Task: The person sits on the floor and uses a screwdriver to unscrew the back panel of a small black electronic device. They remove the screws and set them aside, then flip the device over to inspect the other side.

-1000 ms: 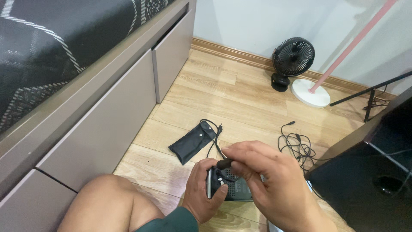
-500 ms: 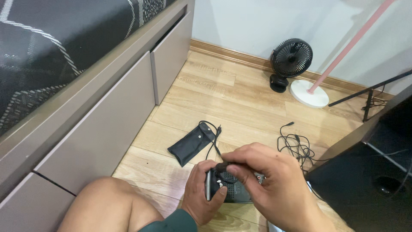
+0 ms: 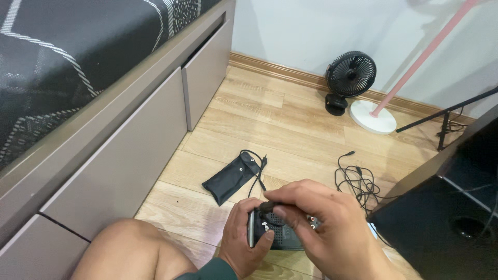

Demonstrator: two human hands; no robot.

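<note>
My left hand (image 3: pixel 244 243) grips a small dark hand-held device (image 3: pixel 277 236) with a silver edge, held low over the wood floor. My right hand (image 3: pixel 324 228) reaches over the device from the right, its thumb and forefinger pinched on a small dark plug (image 3: pixel 267 207) at the device's top edge. Most of the device is hidden under my right hand. A thin black cord (image 3: pixel 258 171) runs from there toward a black soft pouch (image 3: pixel 230 178) lying on the floor just beyond my hands.
My bare knee (image 3: pixel 129 251) is at bottom left beside grey bed drawers (image 3: pixel 111 155). A tangled black cable (image 3: pixel 355 179) lies on the floor at right. A small black fan (image 3: pixel 350 78), a pink lamp stand's white base (image 3: pixel 372 116) and a black box (image 3: pixel 446 212) stand around.
My hands have stayed on the device with only slight finger shifts. The view has shifted a little.
</note>
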